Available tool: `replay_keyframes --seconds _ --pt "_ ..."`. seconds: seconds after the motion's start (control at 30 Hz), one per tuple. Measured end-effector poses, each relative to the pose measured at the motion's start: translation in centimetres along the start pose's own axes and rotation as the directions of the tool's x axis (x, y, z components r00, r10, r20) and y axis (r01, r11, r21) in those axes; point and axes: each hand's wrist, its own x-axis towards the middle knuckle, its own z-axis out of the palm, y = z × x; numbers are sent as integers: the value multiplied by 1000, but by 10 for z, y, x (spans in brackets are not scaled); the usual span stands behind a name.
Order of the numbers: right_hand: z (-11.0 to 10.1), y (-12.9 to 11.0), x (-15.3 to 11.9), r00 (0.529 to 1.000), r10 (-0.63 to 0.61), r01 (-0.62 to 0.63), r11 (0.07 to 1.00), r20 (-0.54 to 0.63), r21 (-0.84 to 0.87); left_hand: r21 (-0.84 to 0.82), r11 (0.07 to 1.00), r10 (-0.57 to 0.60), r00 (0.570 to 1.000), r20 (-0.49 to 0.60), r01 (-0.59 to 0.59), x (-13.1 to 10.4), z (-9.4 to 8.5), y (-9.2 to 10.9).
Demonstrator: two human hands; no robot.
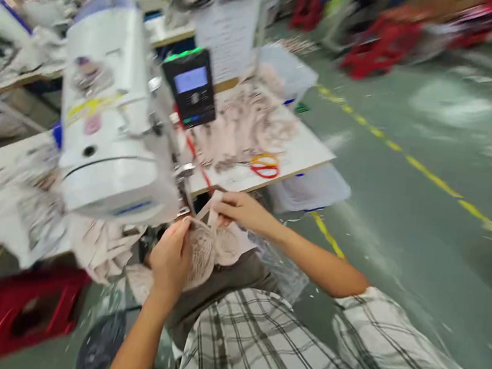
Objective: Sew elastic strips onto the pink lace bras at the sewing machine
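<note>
A pale pink lace garment (201, 254) hangs between my two hands, just in front of the white sewing machine (113, 119). My left hand (172, 253) is closed on its left edge, close to the needle area. Fingers of my right hand (237, 210) pinch a narrow strap or band of the same garment at its upper right. The lower part of the garment rests over my lap. Beside the machine stands a black control panel (190, 86) with a lit screen.
Scissors (265, 165) with orange and red handles lie on the white table (310, 150), near a pile of pink pieces (247, 121). More fabric (22, 203) is heaped left of the machine. A red stool (20, 313) stands lower left, and a clear bin (315, 188) sits below the table's right edge.
</note>
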Motion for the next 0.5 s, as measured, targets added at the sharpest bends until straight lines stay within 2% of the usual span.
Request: replay_keyframes --seconds 0.13,0.23,0.3,0.4,0.5 --pt "13 17 26 997 49 -46 998 61 -50 132 987 -93 995 -20 95 5 5 -15" --pt "20 17 37 999 9 -3 987 33 -159 103 984 -151 987 59 144 -3 1 -20" --pt "22 17 46 997 -72 59 951 -30 -305 20 987 -162 973 167 161 -7 -4 -28" --pt "23 20 60 969 -228 147 837 -93 -527 -104 969 -176 921 349 224 -8 -9 -42" --pt "29 21 71 933 -350 221 731 -76 -646 -186 936 -200 884 422 300 -6 -10 -49"
